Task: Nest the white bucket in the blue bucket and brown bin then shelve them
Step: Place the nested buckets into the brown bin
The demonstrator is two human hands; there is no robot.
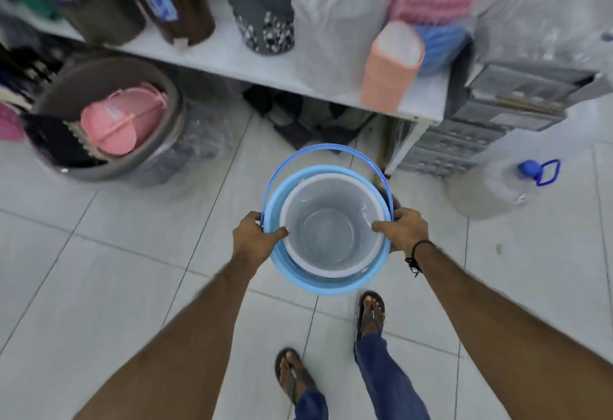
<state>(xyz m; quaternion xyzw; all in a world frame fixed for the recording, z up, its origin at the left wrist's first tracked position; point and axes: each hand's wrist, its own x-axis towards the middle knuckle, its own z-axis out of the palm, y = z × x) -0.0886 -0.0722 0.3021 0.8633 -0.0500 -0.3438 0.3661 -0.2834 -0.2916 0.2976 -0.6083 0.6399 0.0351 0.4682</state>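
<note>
The white bucket (326,237) sits nested inside the light blue bucket (331,282), whose blue handle (331,149) lies tipped away from me. I hold the pair above the tiled floor in front of the shelf. My left hand (253,237) grips the rims on the left side, thumb over the edge. My right hand (403,228) grips the rims on the right side. A brown bin (99,18) stands on the white shelf (232,58) at the far left, blurred.
The shelf also carries a dark brown lidded bin (175,4), a grey bin (262,4), plastic-wrapped goods (338,21) and a peach container (391,64). A large grey tub (109,121) with pink items stands on the floor left. A clear water jug (497,184) sits right. My sandalled feet are below.
</note>
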